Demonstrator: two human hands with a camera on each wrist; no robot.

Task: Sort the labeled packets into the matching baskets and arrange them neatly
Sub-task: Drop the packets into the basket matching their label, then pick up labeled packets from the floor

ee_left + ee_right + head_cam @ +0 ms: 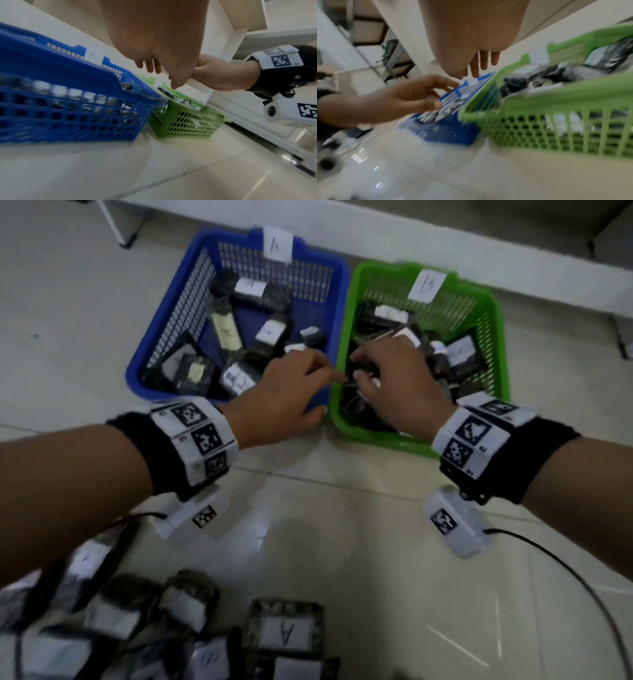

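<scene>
A blue basket [171, 313] tagged A [277, 244] stands on the floor, and a green basket [376, 440] tagged B [427, 285] touches its right side. Both hold dark packets with white labels, lying jumbled. My left hand [308, 385] hovers over the blue basket's near right corner, fingers relaxed and empty [150, 67]. My right hand [363, 368] reaches down over the left part of the green basket, fingers loose [481, 63] and holding nothing I can see. Several loose packets lie near me, one labelled A [286, 633].
A white furniture base [445, 244] runs behind the baskets, with a metal leg [116, 227] at the back left. A black cable [582, 577] curves over the tiled floor at the right. Bare floor [342, 525] lies between the baskets and the loose packets.
</scene>
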